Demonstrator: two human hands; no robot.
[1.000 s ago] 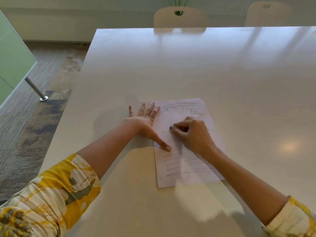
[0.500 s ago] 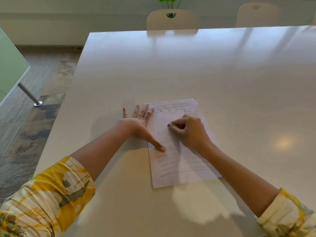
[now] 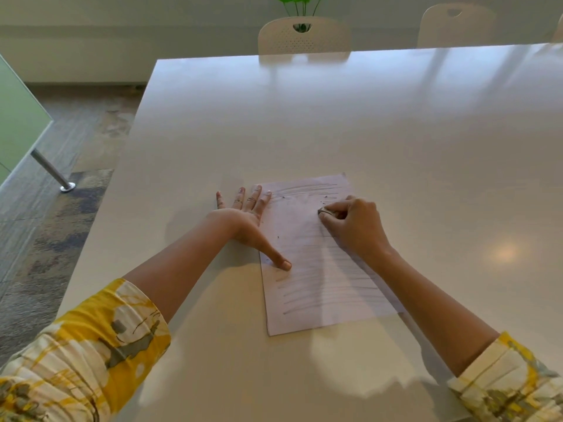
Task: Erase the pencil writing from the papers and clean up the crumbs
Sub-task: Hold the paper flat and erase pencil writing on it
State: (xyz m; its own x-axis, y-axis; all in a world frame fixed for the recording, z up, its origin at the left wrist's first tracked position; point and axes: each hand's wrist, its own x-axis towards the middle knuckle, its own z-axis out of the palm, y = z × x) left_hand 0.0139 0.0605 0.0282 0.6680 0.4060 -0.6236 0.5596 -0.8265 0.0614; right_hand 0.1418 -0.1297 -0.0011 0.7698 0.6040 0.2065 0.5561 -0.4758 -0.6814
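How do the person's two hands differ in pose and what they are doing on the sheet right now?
The left hand lies flat with fingers spread, thumb pressing the white pencil-lined paper sheet; the right hand is curled, pinching a small grey eraser. The left sits at the sheet's edge, the right over its upper part. Both touch the sheet.

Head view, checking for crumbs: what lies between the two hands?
Paper, with faint pencil lines and dark crumbs, lies between left hand and right hand.

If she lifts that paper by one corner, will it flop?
Probably: the white pencil-lined paper sheet looks thin and lies flat. It likely slides easily on the glossy white table, since her left hand pins it while her right hand rubs with the eraser.
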